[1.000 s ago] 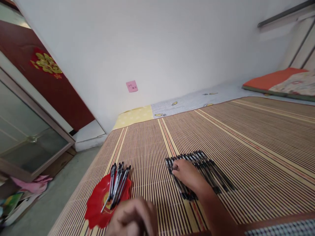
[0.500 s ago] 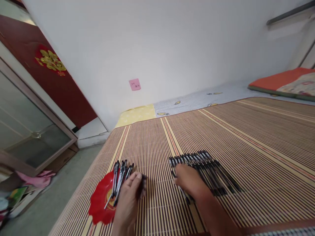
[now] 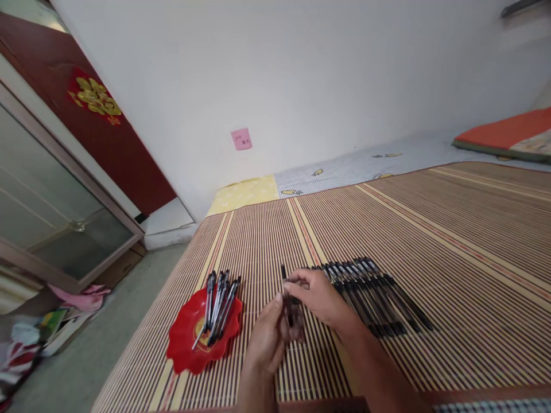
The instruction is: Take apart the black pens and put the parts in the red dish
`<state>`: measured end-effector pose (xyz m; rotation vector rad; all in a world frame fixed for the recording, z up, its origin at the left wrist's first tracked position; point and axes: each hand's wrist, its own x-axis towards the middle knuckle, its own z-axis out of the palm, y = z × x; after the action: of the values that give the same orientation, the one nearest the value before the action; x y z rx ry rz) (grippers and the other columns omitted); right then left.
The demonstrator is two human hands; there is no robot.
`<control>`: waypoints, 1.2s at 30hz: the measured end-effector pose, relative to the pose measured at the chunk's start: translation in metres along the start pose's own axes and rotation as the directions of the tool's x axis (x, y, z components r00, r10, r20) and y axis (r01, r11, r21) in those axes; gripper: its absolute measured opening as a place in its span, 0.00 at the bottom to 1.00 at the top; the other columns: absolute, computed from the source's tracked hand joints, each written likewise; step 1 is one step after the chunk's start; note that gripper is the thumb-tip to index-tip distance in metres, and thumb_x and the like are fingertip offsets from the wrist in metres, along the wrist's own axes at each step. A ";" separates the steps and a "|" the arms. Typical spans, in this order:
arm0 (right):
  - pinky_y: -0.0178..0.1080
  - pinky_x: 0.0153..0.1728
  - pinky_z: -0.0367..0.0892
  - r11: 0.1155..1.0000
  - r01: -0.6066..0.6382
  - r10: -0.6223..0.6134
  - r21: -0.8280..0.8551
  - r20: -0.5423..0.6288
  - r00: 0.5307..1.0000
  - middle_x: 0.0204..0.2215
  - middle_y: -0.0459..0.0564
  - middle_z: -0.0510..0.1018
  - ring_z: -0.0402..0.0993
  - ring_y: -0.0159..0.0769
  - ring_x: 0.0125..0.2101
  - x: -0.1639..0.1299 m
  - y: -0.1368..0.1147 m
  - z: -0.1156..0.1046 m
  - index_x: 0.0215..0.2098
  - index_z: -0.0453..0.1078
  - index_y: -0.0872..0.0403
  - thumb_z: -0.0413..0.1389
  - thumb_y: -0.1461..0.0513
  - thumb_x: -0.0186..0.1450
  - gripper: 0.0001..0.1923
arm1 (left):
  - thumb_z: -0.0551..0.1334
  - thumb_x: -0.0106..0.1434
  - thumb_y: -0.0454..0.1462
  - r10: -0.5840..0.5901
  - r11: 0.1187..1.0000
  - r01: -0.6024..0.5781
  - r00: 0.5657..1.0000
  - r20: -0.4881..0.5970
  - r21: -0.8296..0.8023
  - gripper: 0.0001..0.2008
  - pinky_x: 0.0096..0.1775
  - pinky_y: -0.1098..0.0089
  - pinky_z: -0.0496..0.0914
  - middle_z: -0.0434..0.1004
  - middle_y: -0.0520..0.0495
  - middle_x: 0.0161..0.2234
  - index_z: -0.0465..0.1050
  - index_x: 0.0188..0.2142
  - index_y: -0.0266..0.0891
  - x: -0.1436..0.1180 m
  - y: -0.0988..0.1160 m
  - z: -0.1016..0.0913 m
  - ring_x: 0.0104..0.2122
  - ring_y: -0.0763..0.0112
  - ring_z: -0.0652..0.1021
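Between my two hands, above the striped mat, a black pen [image 3: 283, 272] stands nearly upright. My left hand [image 3: 269, 332] is closed round its lower part, the fingers somewhat blurred. With thumb and fingers, my right hand [image 3: 316, 292] pinches the same pen higher up. Just right of that hand lies a row of black pens [image 3: 365, 292], side by side and slanting, its left end partly hidden by my right hand and forearm. Left of my hands, a red scalloped plate [image 3: 183, 338] carries several loose clear-barrelled pens [image 3: 221, 304].
The striped bamboo mat [image 3: 258, 246] covers the bed. Along the white wall runs a patterned sheet [image 3: 336, 178], and an orange folded quilt [image 3: 495, 135] lies at the far right. A pink note [image 3: 241, 139] sticks to the wall. Floor and clothes [image 3: 81, 301] show at left.
My right hand has left the near end of the pen row and moved left. My left hand has come right, away from the plate. Both now meet at one pen.
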<state>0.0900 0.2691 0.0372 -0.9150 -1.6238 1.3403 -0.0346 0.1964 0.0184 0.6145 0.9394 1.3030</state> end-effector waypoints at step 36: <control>0.37 0.36 0.66 0.990 0.085 -0.061 0.108 -0.215 0.975 0.31 0.49 0.78 0.73 0.38 0.34 -0.003 -0.013 -0.030 0.37 0.76 0.55 0.54 0.52 0.64 0.16 | 0.62 0.66 0.48 0.410 0.809 -0.314 0.907 -0.095 0.497 0.16 0.25 0.75 0.59 0.66 0.54 0.25 0.74 0.45 0.40 -0.019 0.018 0.017 0.23 0.74 0.64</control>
<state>0.1180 0.2754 0.0527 -0.8870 -1.3891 1.2294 -0.0292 0.1835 0.0466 1.1042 1.3760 1.5035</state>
